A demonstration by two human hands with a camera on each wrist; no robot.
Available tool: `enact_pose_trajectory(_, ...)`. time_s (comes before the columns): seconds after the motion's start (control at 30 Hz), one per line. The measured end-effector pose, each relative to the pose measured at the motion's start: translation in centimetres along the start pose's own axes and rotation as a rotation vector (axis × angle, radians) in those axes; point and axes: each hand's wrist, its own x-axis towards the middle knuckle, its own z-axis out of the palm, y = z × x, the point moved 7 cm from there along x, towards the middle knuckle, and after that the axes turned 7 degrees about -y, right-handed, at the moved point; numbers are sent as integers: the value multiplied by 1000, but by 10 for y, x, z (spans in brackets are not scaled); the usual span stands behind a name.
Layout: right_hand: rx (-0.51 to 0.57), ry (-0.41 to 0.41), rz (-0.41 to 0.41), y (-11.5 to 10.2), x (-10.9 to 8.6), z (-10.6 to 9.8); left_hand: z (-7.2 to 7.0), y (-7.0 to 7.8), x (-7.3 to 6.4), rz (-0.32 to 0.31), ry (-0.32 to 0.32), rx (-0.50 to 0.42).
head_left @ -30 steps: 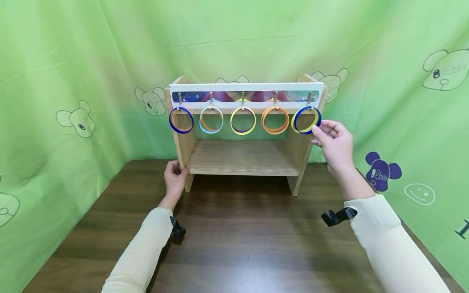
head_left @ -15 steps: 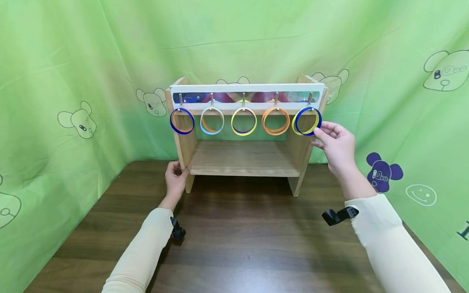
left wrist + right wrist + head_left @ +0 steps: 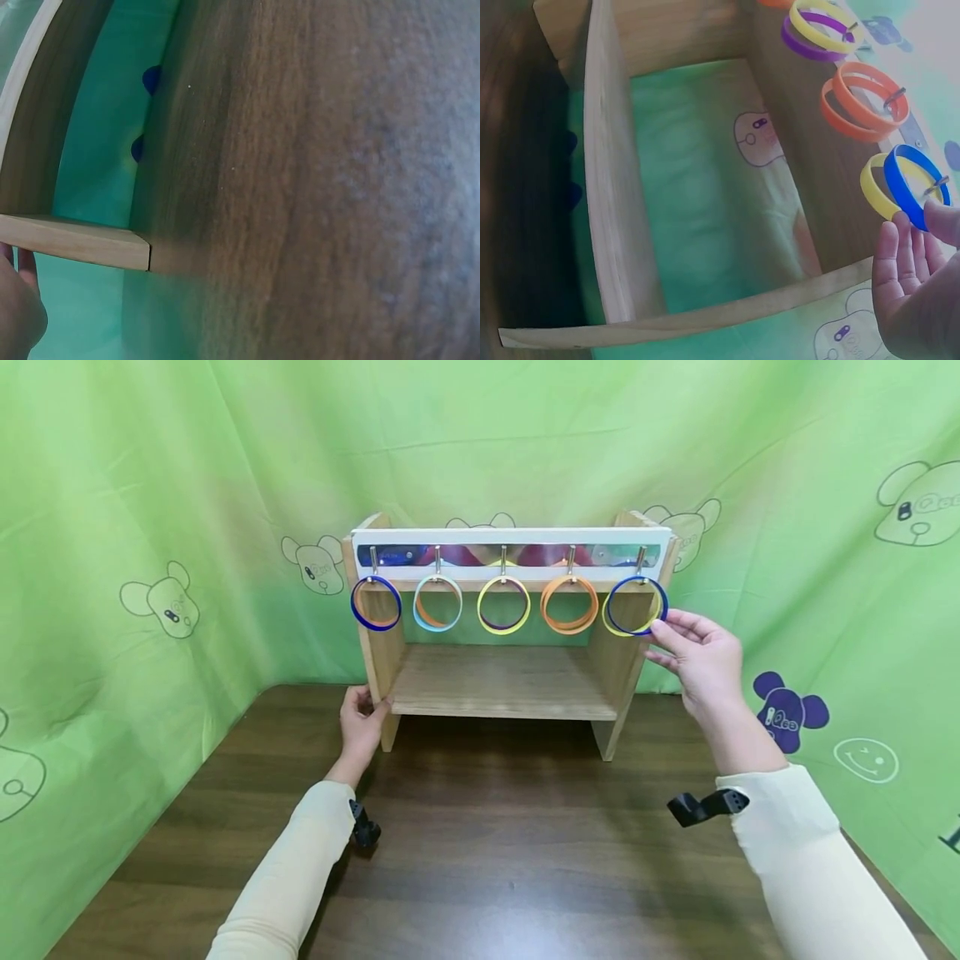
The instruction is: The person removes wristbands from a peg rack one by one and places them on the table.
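Observation:
My right hand (image 3: 705, 664) pinches the lower right edge of a blue wristband (image 3: 902, 191) between thumb and fingers. That band still loops round the far-right metal hook (image 3: 641, 558), in front of a yellow wristband (image 3: 870, 187) on the same hook. In the head view, my left hand (image 3: 360, 727) holds the left side panel (image 3: 384, 664) of a small wooden shelf, thumb on its front edge and fingers behind. The left wrist view shows only part of this hand, at the panel's outer side.
Other hooks along the white rail (image 3: 510, 536) carry paired wristbands: orange (image 3: 545, 610), yellow with purple, light blue with orange, and dark blue with orange. The shelf board (image 3: 502, 681) spans the panels above the brown table (image 3: 487, 827). A green printed curtain (image 3: 510, 435) surrounds it.
My right hand has drawn the blue wristband slightly to the right, apart from the yellow one behind it. My left hand keeps its hold on the panel.

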Motion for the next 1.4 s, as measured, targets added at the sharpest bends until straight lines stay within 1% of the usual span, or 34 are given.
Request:
enact_pose_trajectory(0.4,0,44,-34,-9,0,-3,0,-2,0,-3,6,19)
enact_pose_trajectory(0.63,34,64,-47,-12,2,-1,-4,-36,12,-24,22,7)
enact_pose_trajectory(0.8,40,81,-74,-15,2,-1,-6,-42,13,-23,39,5)
enact_pose_trajectory(0.93,32,94,-97,-19,2,-2,-5,-41,13,-10,35,-2)
enact_pose_trajectory(1.23,33,82,-91,-23,-2,1,-5,-40,12,-30,29,-15)
enact_pose_trajectory(1.27,37,78,-91,-24,-2,2,-5,-38,12,-27,26,-14)
enact_pose_trajectory(1.4,63,64,-85,-24,-3,5,-2,-18,6,-7,11,-10)
